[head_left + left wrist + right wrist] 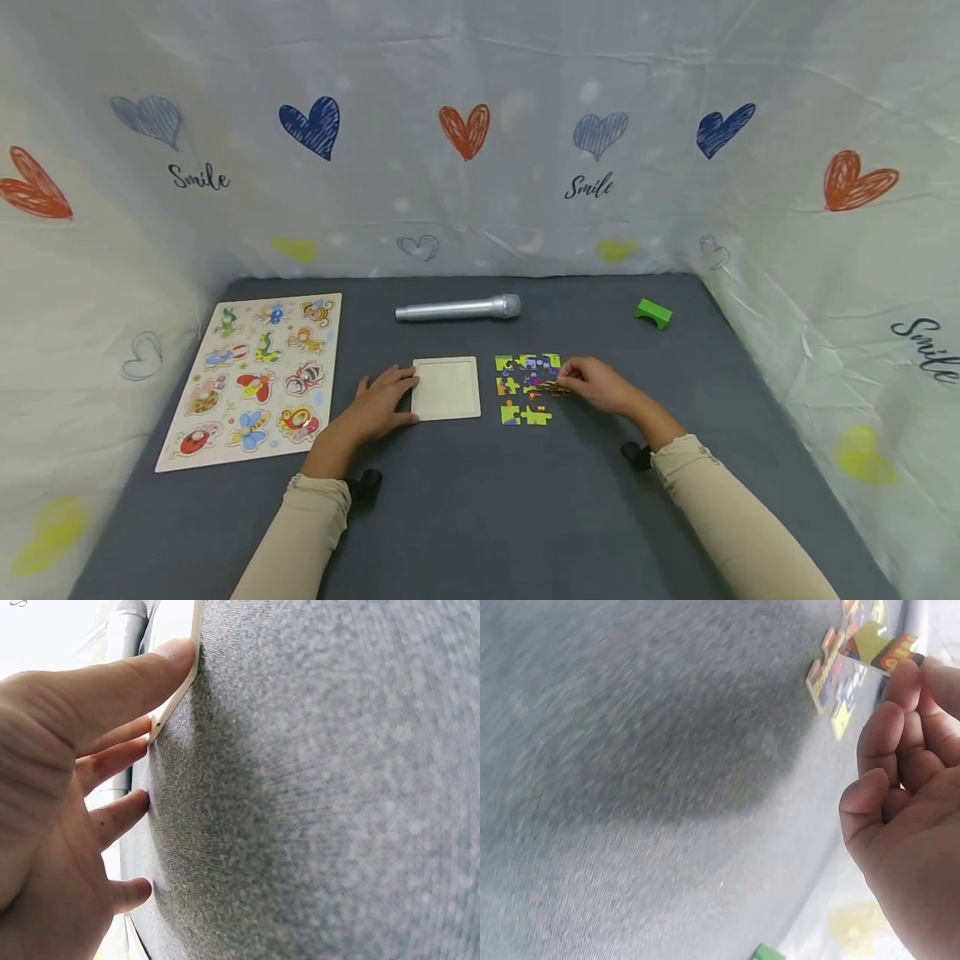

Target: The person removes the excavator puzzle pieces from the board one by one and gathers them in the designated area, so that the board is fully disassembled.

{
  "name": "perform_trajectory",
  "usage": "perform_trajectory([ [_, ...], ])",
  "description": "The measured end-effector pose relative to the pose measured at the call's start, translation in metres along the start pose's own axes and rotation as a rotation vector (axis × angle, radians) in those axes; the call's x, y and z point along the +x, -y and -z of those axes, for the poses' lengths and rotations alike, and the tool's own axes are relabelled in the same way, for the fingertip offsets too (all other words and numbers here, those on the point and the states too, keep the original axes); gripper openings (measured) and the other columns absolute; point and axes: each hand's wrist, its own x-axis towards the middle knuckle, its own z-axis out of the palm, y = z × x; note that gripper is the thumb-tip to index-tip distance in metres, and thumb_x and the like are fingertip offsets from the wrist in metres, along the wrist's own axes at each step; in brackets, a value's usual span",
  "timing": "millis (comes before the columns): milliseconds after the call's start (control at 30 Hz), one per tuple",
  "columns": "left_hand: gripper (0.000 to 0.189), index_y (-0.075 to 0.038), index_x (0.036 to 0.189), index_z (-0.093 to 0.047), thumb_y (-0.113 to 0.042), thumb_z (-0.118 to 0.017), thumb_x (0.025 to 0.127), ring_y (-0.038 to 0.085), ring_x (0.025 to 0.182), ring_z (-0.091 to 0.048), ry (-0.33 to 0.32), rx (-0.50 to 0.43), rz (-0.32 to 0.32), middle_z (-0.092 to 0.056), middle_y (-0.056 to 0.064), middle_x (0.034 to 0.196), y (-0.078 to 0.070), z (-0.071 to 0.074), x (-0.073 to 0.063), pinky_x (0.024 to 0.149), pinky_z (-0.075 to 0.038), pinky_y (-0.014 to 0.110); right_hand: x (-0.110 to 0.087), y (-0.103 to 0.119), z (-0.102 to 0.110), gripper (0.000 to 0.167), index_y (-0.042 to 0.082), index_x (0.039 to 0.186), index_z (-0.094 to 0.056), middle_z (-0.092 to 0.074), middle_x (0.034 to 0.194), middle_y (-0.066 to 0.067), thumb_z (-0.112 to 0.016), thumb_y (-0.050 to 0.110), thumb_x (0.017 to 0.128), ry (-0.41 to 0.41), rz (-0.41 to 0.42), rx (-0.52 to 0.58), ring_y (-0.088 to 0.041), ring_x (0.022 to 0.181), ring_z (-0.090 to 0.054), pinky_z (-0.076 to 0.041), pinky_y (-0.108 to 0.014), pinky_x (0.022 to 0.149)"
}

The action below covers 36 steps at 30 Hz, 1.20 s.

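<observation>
My right hand (600,385) pinches a yellow and orange jigsaw puzzle piece (879,646) between thumb and index finger, just above the table. Below and left of it lie several loose puzzle pieces (536,415), yellow-green with purple and orange parts, laid out in rough rows. At the left edge of a pale square wooden puzzle tray (446,390), my left hand (378,406) rests with its fingers spread. Its thumb (176,652) touches the tray's near corner in the left wrist view, and the other fingertips are at the tray's edge and on the cloth.
A board of insect pictures (258,379) lies at the left of the grey table (480,517). Behind the tray is a silver microphone (457,309). A green arch block (653,313) sits at the back right. A white curtain with hearts (465,200) surrounds the table.
</observation>
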Motion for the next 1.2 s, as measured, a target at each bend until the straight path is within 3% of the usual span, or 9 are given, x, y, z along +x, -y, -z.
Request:
perform_trajectory([
  [267,0.070,-0.003,0.145,-0.044,-0.028,-0.074,0.086,0.038,0.146,-0.021,-0.002,-0.005,0.000,-0.035,0.013,0.155,0.003,0.000,0.000,0.108,-0.010,0.074,-0.006,0.002,0.009,0.015,0.001,0.099,-0.060,-0.061,0.088,-0.012,-0.049,0.011,0.102,0.087,-0.005,-0.047,-0.014,0.067,-0.047,-0.041,-0.031,0.064],
  [600,0.070,-0.003,0.145,-0.044,-0.028,-0.074,0.086,0.038,0.146,-0.021,0.003,-0.013,0.011,-0.034,0.013,0.155,0.000,0.000,-0.001,0.108,-0.009,0.073,0.002,-0.001,0.009,0.019,0.002,0.092,-0.064,-0.058,0.076,-0.008,-0.050,0.011,0.101,0.226,-0.003,-0.099,-0.012,0.060,-0.042,-0.037,-0.028,0.060],
  [900,0.069,-0.003,0.145,-0.045,-0.027,-0.074,0.086,0.038,0.146,-0.021,0.008,-0.011,0.019,-0.034,0.013,0.155,0.000,-0.001,-0.002,0.108,-0.010,0.073,0.006,-0.004,0.000,0.019,0.004,0.087,-0.062,-0.052,0.069,-0.001,-0.050,0.012,0.101,0.238,-0.005,-0.136,-0.011,0.057,-0.041,-0.036,-0.027,0.059],
  [1200,0.068,-0.003,0.143,-0.047,-0.026,-0.075,0.086,0.039,0.145,-0.023,0.008,-0.001,0.007,-0.036,0.014,0.154,0.001,-0.008,-0.002,0.107,-0.012,0.074,0.001,-0.002,0.000,0.016,0.004,0.092,-0.065,-0.062,0.080,-0.006,-0.055,0.013,0.100,0.184,-0.032,-0.128,-0.012,0.062,-0.047,-0.040,-0.029,0.060],
])
